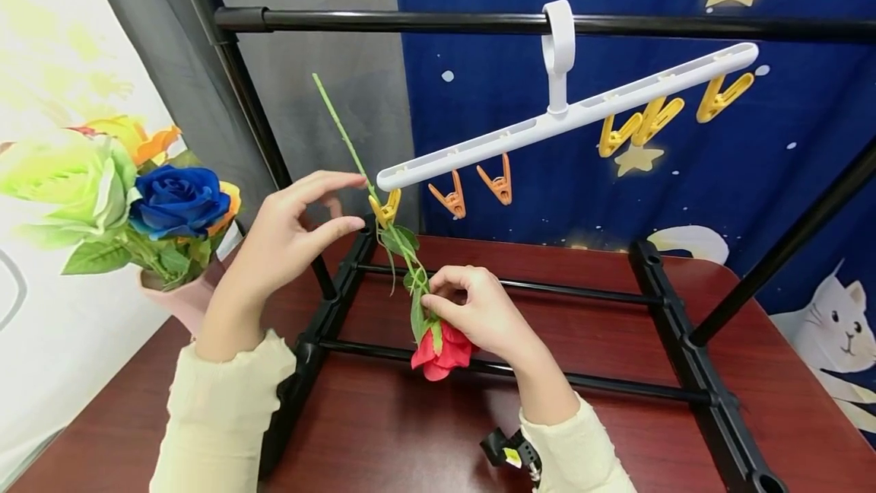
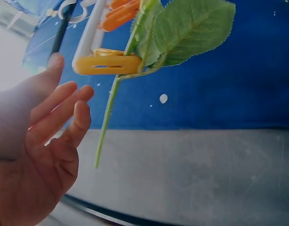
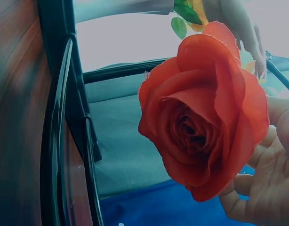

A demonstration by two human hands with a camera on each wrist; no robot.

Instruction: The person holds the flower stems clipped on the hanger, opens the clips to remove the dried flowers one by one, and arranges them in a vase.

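The red rose (image 1: 441, 352) hangs head down from the white clip hanger (image 1: 568, 116), its green stem (image 1: 342, 128) caught in the yellow clip (image 1: 385, 208) at the hanger's low left end. The hanger hooks over the black rail (image 1: 479, 21) of a rack that stands on the red-brown bench (image 1: 787, 402). The stem runs up past the clip and slants to the left above it.

The right hand (image 1: 479, 310) holds the flower just above the bloom, fingers curled round the stem and the leaves there. The left hand (image 1: 287, 238) is beside the clip with its fingers straight and relaxed, holding nothing; the left wrist view shows a clear gap between the fingertips (image 2: 81, 106) and the clip.

To do this step well, the right hand should steady the bloom without pulling down, since a tug could drag the stem through the clip or tilt the hanger further. The left hand is best placed to pinch the clip's tails if the stem needs shifting, so the stem sits square in the clip's mouth and not on a leaf (image 2: 191, 28). How deep the stem sits in the clip is hard to judge; it seems caught near a leaf joint, which may grip less firmly.

A vase of flowers with a blue rose (image 1: 179, 204) stands at the left.
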